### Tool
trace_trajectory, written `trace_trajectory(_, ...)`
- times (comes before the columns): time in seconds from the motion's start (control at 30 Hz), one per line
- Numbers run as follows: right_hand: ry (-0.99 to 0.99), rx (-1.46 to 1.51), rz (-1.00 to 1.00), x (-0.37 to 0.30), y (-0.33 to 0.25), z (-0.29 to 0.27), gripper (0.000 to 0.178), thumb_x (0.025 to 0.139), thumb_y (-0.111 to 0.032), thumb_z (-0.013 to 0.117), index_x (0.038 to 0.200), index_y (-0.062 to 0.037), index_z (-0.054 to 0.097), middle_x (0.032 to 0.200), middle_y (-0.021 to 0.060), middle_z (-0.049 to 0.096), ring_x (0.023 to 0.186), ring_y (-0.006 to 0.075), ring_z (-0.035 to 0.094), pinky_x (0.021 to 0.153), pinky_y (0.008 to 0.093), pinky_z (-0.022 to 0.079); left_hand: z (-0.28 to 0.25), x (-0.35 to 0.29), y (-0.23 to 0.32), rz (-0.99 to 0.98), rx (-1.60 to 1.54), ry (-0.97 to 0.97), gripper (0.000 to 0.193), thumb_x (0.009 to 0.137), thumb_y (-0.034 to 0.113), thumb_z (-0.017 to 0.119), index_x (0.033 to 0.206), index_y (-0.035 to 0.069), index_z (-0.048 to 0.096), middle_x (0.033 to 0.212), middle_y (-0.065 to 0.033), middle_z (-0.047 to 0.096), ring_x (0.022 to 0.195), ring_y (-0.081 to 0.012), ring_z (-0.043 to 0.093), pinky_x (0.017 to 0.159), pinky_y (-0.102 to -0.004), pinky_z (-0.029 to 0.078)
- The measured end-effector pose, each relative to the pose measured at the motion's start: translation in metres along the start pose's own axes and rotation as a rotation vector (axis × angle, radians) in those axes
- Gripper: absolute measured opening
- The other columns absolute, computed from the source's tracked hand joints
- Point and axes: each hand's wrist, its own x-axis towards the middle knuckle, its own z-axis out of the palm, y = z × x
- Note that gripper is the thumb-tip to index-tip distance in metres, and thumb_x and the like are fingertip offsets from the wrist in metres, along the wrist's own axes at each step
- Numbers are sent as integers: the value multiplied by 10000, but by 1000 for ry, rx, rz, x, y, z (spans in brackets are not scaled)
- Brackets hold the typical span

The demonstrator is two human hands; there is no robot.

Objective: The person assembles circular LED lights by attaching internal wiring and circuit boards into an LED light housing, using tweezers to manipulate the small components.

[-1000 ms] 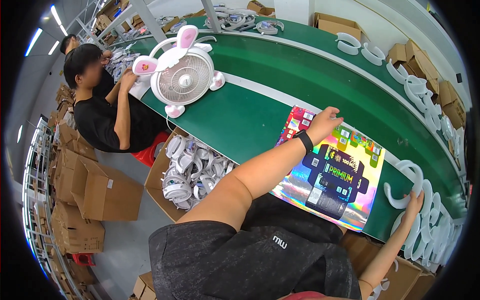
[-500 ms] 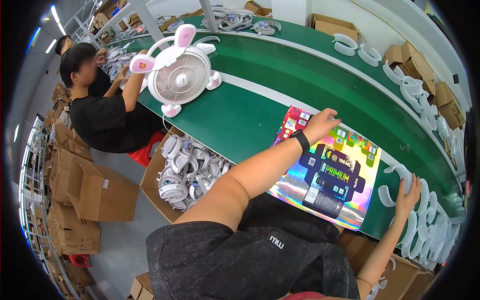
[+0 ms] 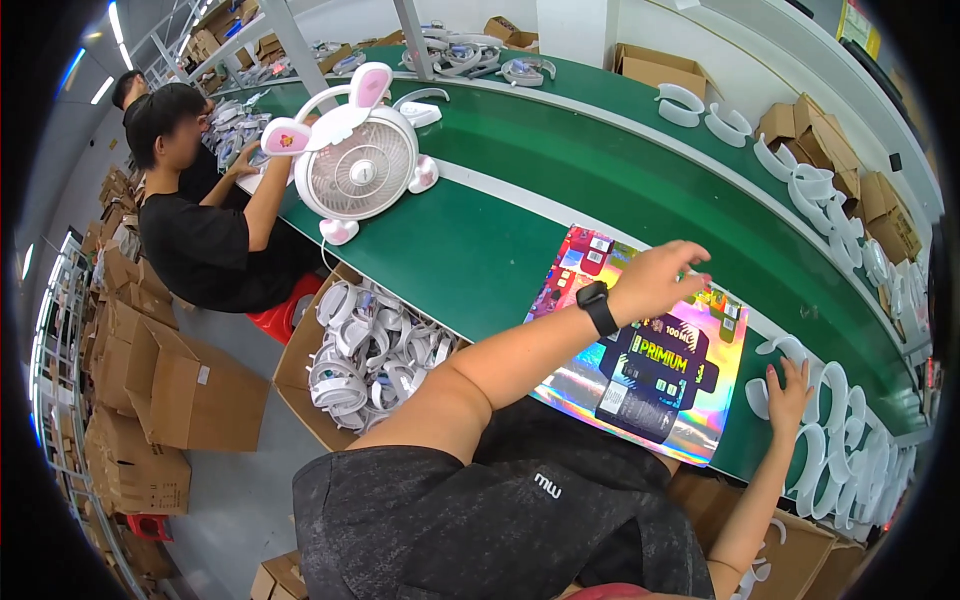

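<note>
My left hand (image 3: 660,285), with a black watch (image 3: 597,306) on its wrist, hovers over the far part of a shiny printed sheet (image 3: 655,375). Its fingers are loosely bent and apart, and nothing shows in them. The sheet, multicoloured with a dark box layout, lies on the green bench in front of me. To the right, my right hand (image 3: 789,396) has its fingers spread beside a curved white plastic piece (image 3: 758,398); whether they touch it, I cannot tell. Several more white curved pieces (image 3: 828,440) stand clustered just right of that hand.
A rabbit-eared fan (image 3: 360,165) stands on the bench to the left, near a seated co-worker (image 3: 205,215). Below the bench edge sits a carton (image 3: 292,385) full of white and grey parts (image 3: 365,350). Beyond a white rail (image 3: 535,205) runs a green belt (image 3: 600,150).
My left hand has moved slightly right over the sheet. My right hand has shifted left and a little down, toward the nearer white pieces. The view has tilted slightly.
</note>
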Motion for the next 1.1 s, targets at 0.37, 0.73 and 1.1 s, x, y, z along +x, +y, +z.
trace_trajectory(0.37, 22, 19, 7, -1, -1, 1, 384, 880, -321, 628, 1176, -78, 641, 1290, 104, 590, 1421, 304, 289, 1142, 591, 91, 1, -43, -20, -104, 859, -510, 417, 759, 356, 709, 1029, 42, 669, 1093, -165, 574, 1072, -306, 574, 761, -425, 541)
trace_trajectory(0.73, 62, 27, -17, 2, -2, 2, 332, 876, -257, 633, 1138, -55, 653, 1286, 152, 583, 1418, 301, 299, 1143, 569, 115, -217, 77, -208, -801, 986, 220, 520, 830, 355, 595, 1324, 202, 536, 1408, -105, 443, 1363, -321, 333, 1008, -526, 399)
trace_trajectory(1.1, 127, 35, -24, 0, 6, 8, 292, 859, -211, 644, 1109, -61, 657, 1319, 175, 554, 1409, 305, 315, 1146, 561, 122, -327, 81, -269, -1133, 1175, 351, 566, 914, 329, 478, 1459, 203, 392, 1595, -122, 156, 1484, -328, 33, 1115, -614, 137)
